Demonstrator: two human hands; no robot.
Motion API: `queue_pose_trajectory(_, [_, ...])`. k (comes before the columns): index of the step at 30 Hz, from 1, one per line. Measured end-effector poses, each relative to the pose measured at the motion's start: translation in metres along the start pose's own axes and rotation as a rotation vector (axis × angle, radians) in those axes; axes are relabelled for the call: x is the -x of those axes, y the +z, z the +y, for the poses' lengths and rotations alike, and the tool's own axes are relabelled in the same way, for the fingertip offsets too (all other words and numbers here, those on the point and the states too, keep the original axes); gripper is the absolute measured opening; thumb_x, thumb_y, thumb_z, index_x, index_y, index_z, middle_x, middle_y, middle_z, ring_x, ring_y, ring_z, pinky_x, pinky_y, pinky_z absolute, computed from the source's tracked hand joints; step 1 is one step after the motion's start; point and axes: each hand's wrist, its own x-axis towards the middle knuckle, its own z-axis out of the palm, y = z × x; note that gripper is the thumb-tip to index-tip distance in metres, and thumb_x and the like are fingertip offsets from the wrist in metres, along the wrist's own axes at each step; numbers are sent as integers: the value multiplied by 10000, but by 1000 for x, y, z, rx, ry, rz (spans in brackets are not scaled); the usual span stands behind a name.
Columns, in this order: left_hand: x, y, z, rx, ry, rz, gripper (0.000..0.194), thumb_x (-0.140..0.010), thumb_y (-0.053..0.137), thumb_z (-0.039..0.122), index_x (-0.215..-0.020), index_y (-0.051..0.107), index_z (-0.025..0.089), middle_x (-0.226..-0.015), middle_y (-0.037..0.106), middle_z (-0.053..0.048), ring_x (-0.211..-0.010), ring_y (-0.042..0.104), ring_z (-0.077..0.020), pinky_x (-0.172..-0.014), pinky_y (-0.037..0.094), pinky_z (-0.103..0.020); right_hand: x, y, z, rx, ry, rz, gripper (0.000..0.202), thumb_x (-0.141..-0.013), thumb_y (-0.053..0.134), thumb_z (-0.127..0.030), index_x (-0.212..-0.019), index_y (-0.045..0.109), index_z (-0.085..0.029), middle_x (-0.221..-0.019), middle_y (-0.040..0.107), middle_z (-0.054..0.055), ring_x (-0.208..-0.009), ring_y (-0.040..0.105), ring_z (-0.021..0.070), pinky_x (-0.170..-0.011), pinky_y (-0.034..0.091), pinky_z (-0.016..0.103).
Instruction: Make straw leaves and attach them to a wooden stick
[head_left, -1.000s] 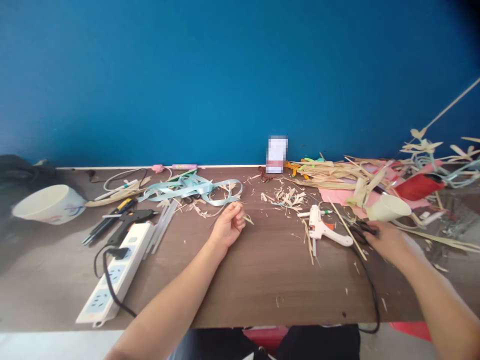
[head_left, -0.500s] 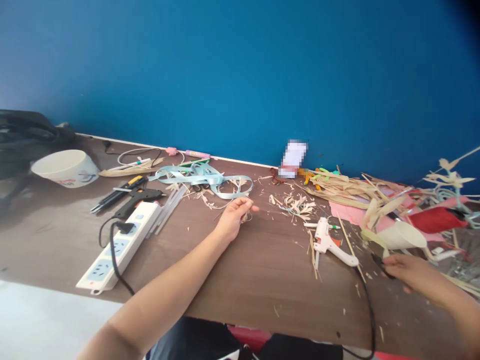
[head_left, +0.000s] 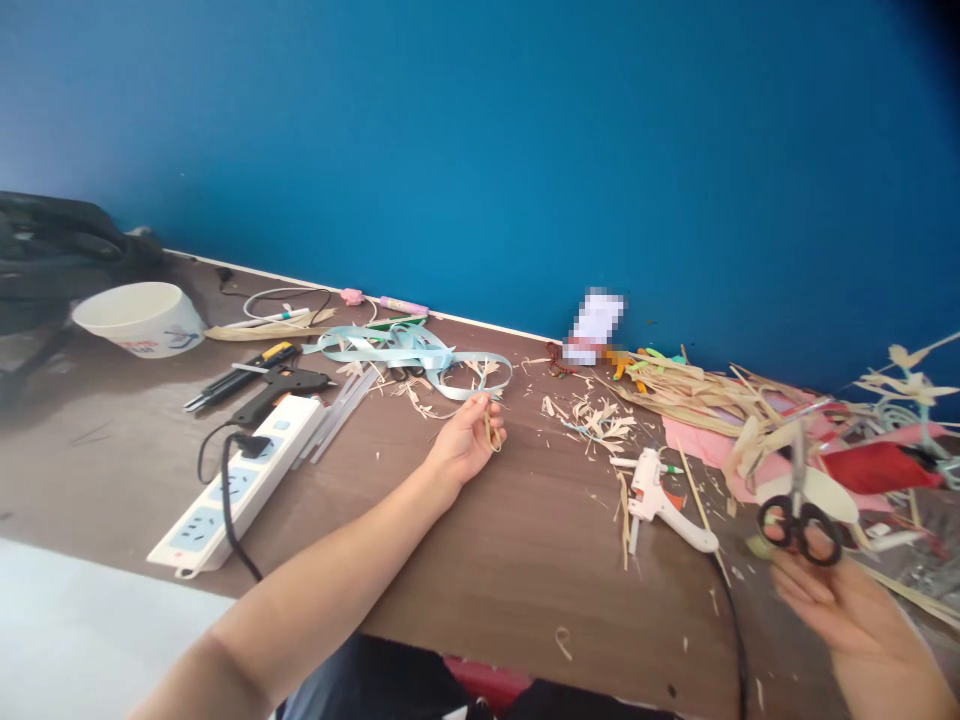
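Note:
Near the middle of the brown table, my left hand [head_left: 469, 440] pinches a small loop of pale straw-like strip [head_left: 493, 432] between its fingers. Just behind it lies a tangle of light blue ribbon [head_left: 420, 352]. At the right, my right hand [head_left: 836, 590] holds black-handled scissors [head_left: 799, 528] by the handles, blades pointing away from me; the hand is somewhat blurred. A white glue gun [head_left: 660, 500] rests between my hands, left of the scissors.
At the left are a white power strip [head_left: 240, 490], a black glue gun [head_left: 274, 395], a cutter [head_left: 240, 378] and a white bowl [head_left: 142, 320]. Dried husks [head_left: 697, 385], pink paper [head_left: 694, 440] and a red piece [head_left: 881, 467] lie back right.
My right hand has lifted the scissors from low over the table and turned them into clear view. My left hand has turned, showing the looped strip. The view has shifted slightly.

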Motion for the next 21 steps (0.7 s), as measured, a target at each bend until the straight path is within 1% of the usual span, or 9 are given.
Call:
queue_pose_trajectory(2, [0, 0, 1, 11, 1, -23, 158, -699, 618, 219, -759, 473, 195, -614, 468, 57, -454, 425, -34, -482, 387, -176, 0, -1, -1, -55, -101, -39, 339, -457, 719, -466, -661, 563, -245, -616, 416, -23, -264, 210, -4, -289, 187, 224])
queue_pose_trajectory(4, [0, 0, 1, 10, -6, -42, 171, -694, 622, 209, -748, 461, 191, -568, 414, 65, -416, 370, -25, -421, 330, -144, 0, -3, -1, -80, -166, -68, 353, -455, 718, -482, -647, 551, -237, -609, 404, -31, -265, 212, -2, -292, 195, 232])
queue_pose_trajectory(7, [1, 2, 0, -19, -25, -45, 189, -685, 630, 198, -733, 448, 187, -523, 345, 72, -382, 305, -20, -343, 203, -116, -2, -4, -1, -100, -192, -88, 336, -469, 714, -450, -642, 547, -216, -574, 396, -42, -278, 193, -4, -290, 173, 214])
queue_pose_trajectory(10, [2, 3, 0, -66, -48, -42, 183, -694, 622, 203, -737, 445, 190, -501, 304, 78, -357, 242, -19, -318, 117, -120, -9, -3, -5, -139, -182, -105, 311, -480, 722, -377, -671, 545, -208, -560, 428, -48, -302, 218, 6, -300, 195, 194])
queue_pose_trajectory(13, [2, 4, 0, -105, -59, -46, 178, -701, 615, 207, -738, 442, 191, -489, 280, 82, -348, 207, -20, -316, 88, -126, -17, -3, -12, -161, -175, -98, 345, -479, 732, -409, -680, 546, -200, -529, 441, -51, -322, 254, 21, -315, 213, 191])
queue_pose_trajectory(15, [2, 5, -1, -118, -58, -49, 185, -696, 620, 212, -738, 441, 191, -482, 263, 85, -346, 193, -20, -317, 79, -127, -22, -1, -16, -154, -179, -74, 348, -495, 725, -429, -679, 543, -197, -524, 455, -46, -316, 241, 22, -311, 179, 197])
queue_pose_trajectory(18, [2, 4, -2, -124, -56, -58, 194, -690, 627, 227, -738, 442, 190, -470, 228, 91, -344, 171, -20, -317, 71, -126, -27, 5, -19, -134, -194, -29, 295, -557, 694, -416, -670, 531, -198, -571, 500, -30, -295, 220, 15, -325, 118, 216])
queue_pose_trajectory(21, [2, 3, -3, -135, -66, -55, 201, -681, 635, 234, -738, 447, 190, -464, 211, 92, -342, 161, -20, -317, 68, -128, -30, 14, -19, -115, -228, -38, 264, -626, 635, -434, -636, 500, -207, -557, 462, -45, -279, 191, 12, -353, 92, 233])
